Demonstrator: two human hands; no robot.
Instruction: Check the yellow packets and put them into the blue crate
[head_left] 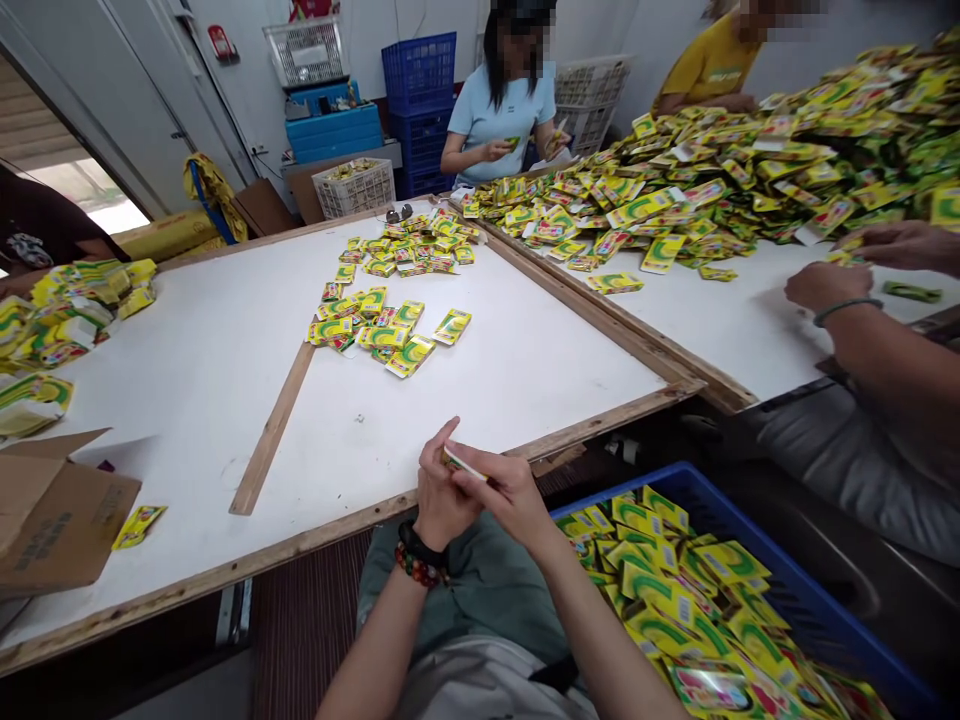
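Note:
Just over the table's front edge, my left hand (pixel 441 500) and my right hand (pixel 511 492) meet around one small yellow-and-green carton (pixel 466 465). Its thin white edge faces me, and my fingers cover most of it. My right thumb and fingers pinch its near end, while my left fingers close on the far end. Beyond my hands lies a loose group of similar cartons (pixel 386 335), with a single carton (pixel 453 327) just to its right. Low on my right, a blue crate (pixel 694 480) is filled with such cartons.
A wooden strip (pixel 274 430) crosses the white table (pixel 187 400) on the left. Far left stand a cardboard box (pixel 67 515) and a carton stack. A wooden rail (pixel 592 320) borders a second table with a large carton heap (pixel 712 180). Several people sit around.

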